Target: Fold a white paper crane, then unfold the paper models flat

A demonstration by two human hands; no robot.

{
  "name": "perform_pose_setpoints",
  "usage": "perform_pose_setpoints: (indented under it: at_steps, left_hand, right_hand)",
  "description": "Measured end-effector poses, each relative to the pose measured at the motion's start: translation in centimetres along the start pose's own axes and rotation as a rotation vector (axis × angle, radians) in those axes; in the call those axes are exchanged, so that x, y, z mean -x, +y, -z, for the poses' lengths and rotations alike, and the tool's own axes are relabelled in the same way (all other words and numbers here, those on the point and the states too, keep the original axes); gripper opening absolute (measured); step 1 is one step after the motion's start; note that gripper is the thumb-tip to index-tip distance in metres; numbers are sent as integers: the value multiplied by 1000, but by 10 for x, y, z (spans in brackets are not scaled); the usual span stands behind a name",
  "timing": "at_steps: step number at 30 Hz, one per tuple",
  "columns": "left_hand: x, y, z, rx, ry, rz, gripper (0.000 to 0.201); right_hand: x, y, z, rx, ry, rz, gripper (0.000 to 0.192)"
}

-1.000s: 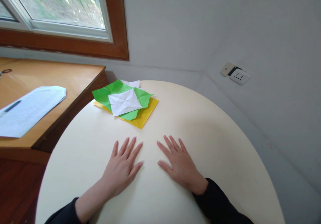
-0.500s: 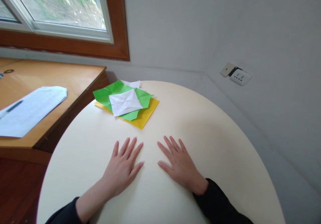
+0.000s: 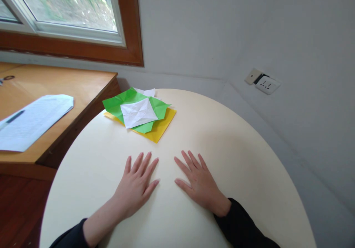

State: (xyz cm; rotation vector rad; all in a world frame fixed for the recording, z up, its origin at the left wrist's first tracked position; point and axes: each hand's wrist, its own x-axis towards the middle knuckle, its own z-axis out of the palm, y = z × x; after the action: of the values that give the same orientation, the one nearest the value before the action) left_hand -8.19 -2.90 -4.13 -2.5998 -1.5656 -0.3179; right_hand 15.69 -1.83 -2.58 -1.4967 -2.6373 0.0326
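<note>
My left hand [image 3: 135, 187] lies palm down on the round white table [image 3: 244, 166], its fingers spread and nothing in it. Flat on the same tabletop, my right hand [image 3: 198, 181] also has its fingers apart and holds nothing. Beyond both hands sits a loose stack of paper. On top is a creased white paper square [image 3: 138, 113], resting on a green sheet [image 3: 113, 103] with folds and bent-up edges. Under the green one a yellow sheet [image 3: 163, 126] shows its corner toward me. Part of another white paper [image 3: 146, 92] peeks out behind.
To the left stands a wooden desk [image 3: 83, 83] bearing printed papers [image 3: 41, 122], a pen [image 3: 13, 118] and what look like scissors [image 3: 7, 78], cut off by the frame. A wall with a socket [image 3: 267, 84] borders the table's right; a window [image 3: 74, 3] is at upper left.
</note>
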Motion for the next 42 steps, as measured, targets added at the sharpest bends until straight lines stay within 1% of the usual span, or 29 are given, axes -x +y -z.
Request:
perform_pose_setpoints:
  at_steps: [20,26,28,30,32,34,36,38,40,42]
  left_hand:
    - [-1,-1,1,50,3,11,53]
    - [-2,-1,4,78,-23,20,53]
    - [-4,-2,6,106,-22,33,51]
    - [-7,-3,8,155,-9,54,44]
    - [-12,-5,11,230,14,85,36]
    - [-18,-10,14,330,47,135,32]
    - [-25,-16,16,431,101,236,30]
    - [-34,-24,16,501,182,328,28]
    - [-43,-33,13,511,279,371,26]
    - [-54,-43,9,485,349,393,27]
  right_hand:
    - [-1,0,0,-14,-21,-4,56]
    - [0,0,1,-13,-21,-6,56]
    - [0,0,1,-14,-20,-3,56]
    - [0,0,1,-15,-17,0,56]
    - [0,0,1,-14,-12,1,56]
    - [0,0,1,-12,-7,3,56]
    - [0,0,1,-11,0,4,56]
    - [0,1,1,-14,2,4,55]
    - [0,1,1,-20,-1,4,55]
    - [0,2,1,-28,0,8,55]
